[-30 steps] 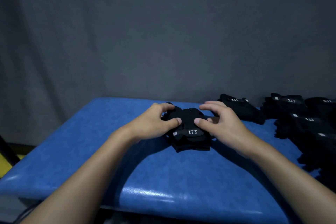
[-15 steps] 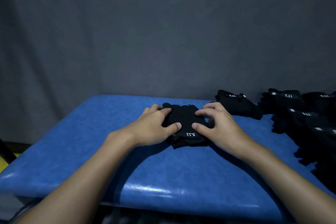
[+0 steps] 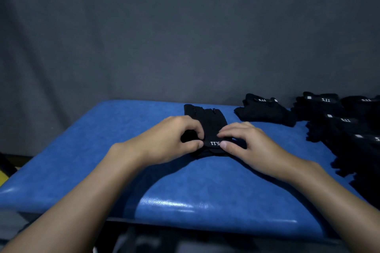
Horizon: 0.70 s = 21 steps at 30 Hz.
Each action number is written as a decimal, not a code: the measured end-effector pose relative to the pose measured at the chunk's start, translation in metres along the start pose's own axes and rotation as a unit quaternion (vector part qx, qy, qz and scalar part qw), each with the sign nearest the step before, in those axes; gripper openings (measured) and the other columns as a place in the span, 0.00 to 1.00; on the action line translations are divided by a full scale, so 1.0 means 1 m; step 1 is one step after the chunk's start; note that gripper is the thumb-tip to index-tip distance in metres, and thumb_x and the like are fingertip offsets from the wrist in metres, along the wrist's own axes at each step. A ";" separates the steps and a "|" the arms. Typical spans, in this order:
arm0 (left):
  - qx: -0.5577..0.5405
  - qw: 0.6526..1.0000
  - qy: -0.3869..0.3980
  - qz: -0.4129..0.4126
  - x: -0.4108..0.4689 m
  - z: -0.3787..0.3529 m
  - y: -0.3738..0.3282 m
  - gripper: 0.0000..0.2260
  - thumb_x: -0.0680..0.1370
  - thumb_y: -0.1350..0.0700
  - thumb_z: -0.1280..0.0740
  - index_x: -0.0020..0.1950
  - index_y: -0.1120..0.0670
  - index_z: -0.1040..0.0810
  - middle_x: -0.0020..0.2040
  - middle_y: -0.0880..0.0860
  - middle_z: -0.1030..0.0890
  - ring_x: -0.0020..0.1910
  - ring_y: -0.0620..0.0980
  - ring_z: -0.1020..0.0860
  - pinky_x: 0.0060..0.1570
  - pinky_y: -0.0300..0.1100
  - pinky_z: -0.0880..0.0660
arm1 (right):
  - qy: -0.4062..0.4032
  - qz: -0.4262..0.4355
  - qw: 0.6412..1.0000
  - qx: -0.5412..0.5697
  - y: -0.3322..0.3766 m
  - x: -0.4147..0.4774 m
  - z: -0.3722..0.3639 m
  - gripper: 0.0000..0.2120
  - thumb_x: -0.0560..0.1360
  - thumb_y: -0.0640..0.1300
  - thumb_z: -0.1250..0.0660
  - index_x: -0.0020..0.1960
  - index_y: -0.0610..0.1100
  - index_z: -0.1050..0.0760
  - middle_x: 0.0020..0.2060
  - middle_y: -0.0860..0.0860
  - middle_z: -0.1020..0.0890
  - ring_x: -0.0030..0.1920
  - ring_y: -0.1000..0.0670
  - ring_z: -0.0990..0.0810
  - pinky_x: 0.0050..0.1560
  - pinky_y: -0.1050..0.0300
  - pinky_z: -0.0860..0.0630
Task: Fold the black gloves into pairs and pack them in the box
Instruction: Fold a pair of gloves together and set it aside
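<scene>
A stacked pair of black gloves (image 3: 209,121) with a white "5.11" cuff label lies flat on the blue padded table (image 3: 164,181), fingers pointing away from me. My left hand (image 3: 170,139) pinches the left side of the cuff between thumb and curled fingers. My right hand (image 3: 246,144) pinches the right side of the cuff, its thumb just beside the label. No box is in view.
Another black glove pair (image 3: 265,111) lies just behind and right of my hands. A heap of several more black gloves (image 3: 349,129) covers the table's right edge. A grey cloth backdrop (image 3: 185,37) hangs behind the table.
The gloves have been laid out flat, their fingers now stretched away from me. Both hands have slid back from the gloves' top to the near cuff end and pinch it.
</scene>
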<state>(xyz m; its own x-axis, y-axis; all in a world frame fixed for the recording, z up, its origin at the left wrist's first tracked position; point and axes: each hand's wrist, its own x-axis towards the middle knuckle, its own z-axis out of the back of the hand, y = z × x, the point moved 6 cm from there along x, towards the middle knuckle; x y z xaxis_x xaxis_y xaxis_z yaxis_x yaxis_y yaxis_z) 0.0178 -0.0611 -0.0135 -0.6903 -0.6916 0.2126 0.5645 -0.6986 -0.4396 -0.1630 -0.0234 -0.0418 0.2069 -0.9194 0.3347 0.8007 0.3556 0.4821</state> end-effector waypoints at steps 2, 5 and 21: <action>0.004 1.000 0.002 0.000 -0.002 0.000 -0.001 0.03 0.77 0.50 0.29 0.50 0.44 0.22 0.47 0.40 0.21 0.48 0.40 0.24 0.50 0.39 0.28 | -0.003 0.013 1.000 -0.012 0.003 -0.001 0.002 0.12 0.77 0.52 0.32 0.60 0.53 0.20 0.54 0.71 0.26 0.62 0.57 0.29 0.66 0.44 0.33; 0.020 1.000 0.018 0.006 -0.004 -0.001 -0.002 0.09 0.74 0.47 0.27 0.51 0.43 0.23 0.45 0.40 0.23 0.45 0.39 0.25 0.44 0.34 0.30 | -0.033 0.062 0.998 -0.009 0.011 -0.003 0.011 0.10 0.75 0.45 0.28 0.56 0.51 0.19 0.53 0.65 0.23 0.59 0.56 0.27 0.63 0.49 0.30; 0.058 0.998 0.031 -0.005 -0.006 -0.004 -0.003 0.20 0.72 0.46 0.25 0.62 0.43 0.25 0.50 0.40 0.21 0.48 0.40 0.24 0.49 0.39 0.27 | 0.016 0.052 0.998 -0.017 0.010 -0.006 0.012 0.11 0.74 0.43 0.27 0.56 0.48 0.18 0.51 0.62 0.19 0.53 0.61 0.22 0.56 0.64 0.26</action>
<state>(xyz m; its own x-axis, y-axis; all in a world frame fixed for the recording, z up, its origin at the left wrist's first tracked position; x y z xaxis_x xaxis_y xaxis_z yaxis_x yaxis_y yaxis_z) 0.0184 -0.0544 -0.0167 -0.7206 -0.6747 0.1600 0.6040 -0.7241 -0.3330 -0.1630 -0.0123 -0.0292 0.3069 -0.8833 0.3545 0.7927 0.4434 0.4184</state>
